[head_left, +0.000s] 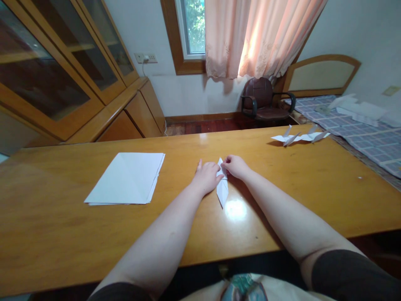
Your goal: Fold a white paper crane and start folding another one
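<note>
A narrow folded piece of white paper, pointed at both ends, lies lengthwise on the wooden table in front of me. My left hand rests over its left side, thumb and forefinger on the paper and an outer finger sticking out. At the upper right edge, my right hand is closed, its fingertips pinching the paper near the far tip. The paper's upper part is partly hidden by my fingers.
A stack of white paper sheets lies on the table's left side. Folded white paper pieces with upright flaps stand at the far right. Beyond the table are a brown armchair, a bed and a glass-door cabinet.
</note>
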The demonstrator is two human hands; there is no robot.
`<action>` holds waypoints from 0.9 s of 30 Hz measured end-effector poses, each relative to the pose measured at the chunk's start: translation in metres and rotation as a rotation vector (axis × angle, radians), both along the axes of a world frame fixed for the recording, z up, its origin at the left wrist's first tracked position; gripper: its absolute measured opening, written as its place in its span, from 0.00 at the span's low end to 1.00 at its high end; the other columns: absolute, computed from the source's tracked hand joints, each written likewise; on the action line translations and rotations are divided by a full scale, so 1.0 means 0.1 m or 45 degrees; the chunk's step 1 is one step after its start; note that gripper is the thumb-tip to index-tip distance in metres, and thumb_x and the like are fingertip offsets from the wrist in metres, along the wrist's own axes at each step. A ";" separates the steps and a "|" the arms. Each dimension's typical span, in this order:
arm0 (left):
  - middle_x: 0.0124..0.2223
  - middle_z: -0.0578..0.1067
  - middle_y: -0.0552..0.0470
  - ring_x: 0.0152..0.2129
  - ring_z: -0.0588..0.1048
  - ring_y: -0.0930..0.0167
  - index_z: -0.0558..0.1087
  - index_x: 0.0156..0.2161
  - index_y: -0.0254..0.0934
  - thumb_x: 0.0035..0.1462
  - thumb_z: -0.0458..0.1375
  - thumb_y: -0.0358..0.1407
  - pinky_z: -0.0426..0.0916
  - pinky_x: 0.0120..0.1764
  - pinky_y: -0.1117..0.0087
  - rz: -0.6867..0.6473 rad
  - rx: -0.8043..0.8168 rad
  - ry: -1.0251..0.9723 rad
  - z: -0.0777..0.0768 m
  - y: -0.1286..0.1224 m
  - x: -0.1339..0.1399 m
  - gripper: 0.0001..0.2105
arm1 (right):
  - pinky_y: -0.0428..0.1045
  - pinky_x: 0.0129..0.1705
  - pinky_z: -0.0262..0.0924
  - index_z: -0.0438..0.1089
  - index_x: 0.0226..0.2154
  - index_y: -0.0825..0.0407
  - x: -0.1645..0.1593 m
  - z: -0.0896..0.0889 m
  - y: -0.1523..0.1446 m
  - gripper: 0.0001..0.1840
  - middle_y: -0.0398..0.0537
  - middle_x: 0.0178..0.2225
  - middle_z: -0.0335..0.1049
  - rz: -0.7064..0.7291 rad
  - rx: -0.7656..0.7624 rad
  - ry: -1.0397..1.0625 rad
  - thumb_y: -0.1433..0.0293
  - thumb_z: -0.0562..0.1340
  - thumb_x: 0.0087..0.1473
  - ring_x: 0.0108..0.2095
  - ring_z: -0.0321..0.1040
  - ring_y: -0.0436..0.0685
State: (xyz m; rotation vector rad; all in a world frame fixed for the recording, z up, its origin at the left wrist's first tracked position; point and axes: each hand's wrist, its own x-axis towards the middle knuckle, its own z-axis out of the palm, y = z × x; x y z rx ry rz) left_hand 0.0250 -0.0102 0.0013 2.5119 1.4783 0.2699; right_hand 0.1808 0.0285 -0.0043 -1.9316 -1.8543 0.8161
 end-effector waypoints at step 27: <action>0.62 0.59 0.41 0.60 0.54 0.63 0.59 0.59 0.34 0.59 0.50 0.41 0.39 0.62 0.55 -0.181 0.015 0.099 -0.05 -0.14 0.12 0.24 | 0.44 0.30 0.52 0.72 0.30 0.56 0.01 -0.05 0.08 0.09 0.53 0.30 0.74 0.056 0.105 -0.284 0.70 0.58 0.48 0.32 0.68 0.54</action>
